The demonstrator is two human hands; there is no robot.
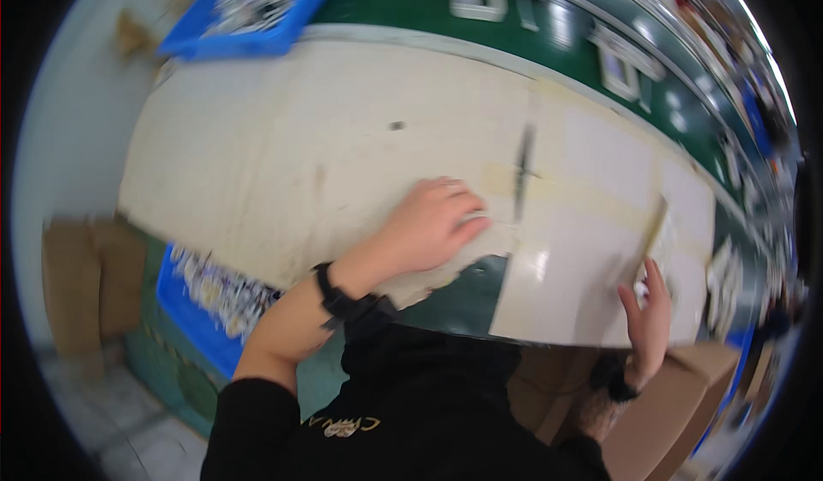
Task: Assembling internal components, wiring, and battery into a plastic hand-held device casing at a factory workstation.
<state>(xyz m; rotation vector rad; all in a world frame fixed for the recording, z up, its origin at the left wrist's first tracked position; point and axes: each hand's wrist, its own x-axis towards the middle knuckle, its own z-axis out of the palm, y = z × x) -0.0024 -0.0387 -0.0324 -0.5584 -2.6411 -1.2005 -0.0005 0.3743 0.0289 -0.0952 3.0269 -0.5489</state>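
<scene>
My left hand (441, 224) rests over the cream cardboard sheet (257, 147) covering the bench, its fingers loosely bent and the thumb apart, with nothing visible in it. Further right, my right hand (649, 318) has its thumb and fingers at the lower end of a long white piece (660, 241) with a tan edge. That piece is blurred, so its exact kind cannot be made out. It stands over the glossy white part of the covering (557, 284). A small dark speck (396, 125) lies on the cardboard beyond my left hand.
A blue tray (291, 35) of small white parts sits at the far left, and a blue bin (193, 318) of similar parts is below the near-left edge. Along the green line (557, 48) stand white frame-shaped parts (476, 3). Cardboard boxes (90, 275) flank the bench.
</scene>
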